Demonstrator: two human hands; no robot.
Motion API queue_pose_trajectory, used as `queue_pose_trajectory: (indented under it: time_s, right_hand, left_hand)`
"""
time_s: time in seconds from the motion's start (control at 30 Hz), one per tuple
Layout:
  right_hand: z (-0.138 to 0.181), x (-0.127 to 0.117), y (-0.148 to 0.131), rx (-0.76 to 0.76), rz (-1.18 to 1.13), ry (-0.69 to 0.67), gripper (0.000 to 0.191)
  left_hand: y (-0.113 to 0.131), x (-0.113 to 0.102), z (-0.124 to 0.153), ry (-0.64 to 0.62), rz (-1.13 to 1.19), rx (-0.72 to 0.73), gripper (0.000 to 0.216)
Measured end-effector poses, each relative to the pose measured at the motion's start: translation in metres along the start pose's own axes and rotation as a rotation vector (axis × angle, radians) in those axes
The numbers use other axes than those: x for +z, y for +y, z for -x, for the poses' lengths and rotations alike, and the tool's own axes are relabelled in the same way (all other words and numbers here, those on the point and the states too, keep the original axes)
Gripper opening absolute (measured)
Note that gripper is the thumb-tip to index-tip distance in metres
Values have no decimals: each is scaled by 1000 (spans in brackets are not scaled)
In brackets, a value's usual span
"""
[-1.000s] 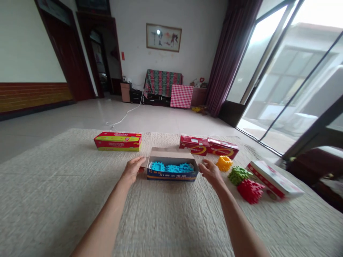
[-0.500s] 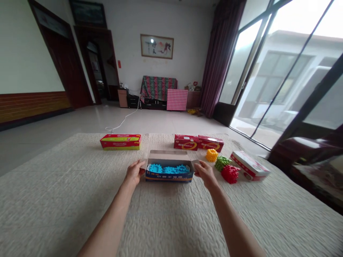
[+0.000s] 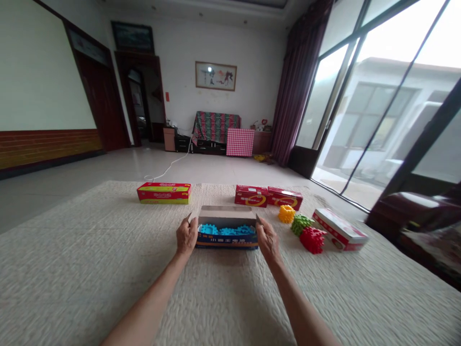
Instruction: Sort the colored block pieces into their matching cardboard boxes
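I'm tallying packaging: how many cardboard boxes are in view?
5: open blue box, centre; red-and-yellow box, back left; left red box and right red box, back right; white-and-red box, right.

Between the fingers [image 3: 193,224] is a dark blue cardboard box [image 3: 227,243] with white letters and an orange stripe, and bright blue toy blocks [image 3: 209,229] inside. Right of the fingers are a yellow block [image 3: 286,214], a green block [image 3: 301,224], a red block [image 3: 312,240] and a white and red box [image 3: 338,227]. Past the fingers, red boxes [image 3: 251,196] have yellow loops. Under the fingers, the blanket [image 3: 223,293] is cream with wavy lines.
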State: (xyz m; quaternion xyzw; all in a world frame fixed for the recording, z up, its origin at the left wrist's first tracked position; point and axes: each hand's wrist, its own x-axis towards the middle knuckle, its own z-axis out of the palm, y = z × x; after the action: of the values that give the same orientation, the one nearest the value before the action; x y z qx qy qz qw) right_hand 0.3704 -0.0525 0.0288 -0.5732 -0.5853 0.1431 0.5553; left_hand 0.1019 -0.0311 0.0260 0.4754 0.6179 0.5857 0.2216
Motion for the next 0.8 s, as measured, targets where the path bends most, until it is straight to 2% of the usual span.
queue_pose_trajectory:
  time_s: [0.17,0.23,0.4,0.57,0.8]
  right_hand:
    - [-2,14,9,-97,-119,59,42]
    - [-2,17,15,-79,-163,66,44]
    - [-5,18,28,47,-256,14,44]
    - [-5,17,34,38,-317,18,39]
    - [-6,15,34,75,-321,-26,38]
  left_hand:
    - [-5,9,4,-50,9,252,30]
    - [-9,11,5,-60,55,294,31]
    - [-19,13,-6,-72,202,229,37]
    - [-31,19,-17,-93,369,118,29]
    - [-37,20,-18,-159,550,-40,33]
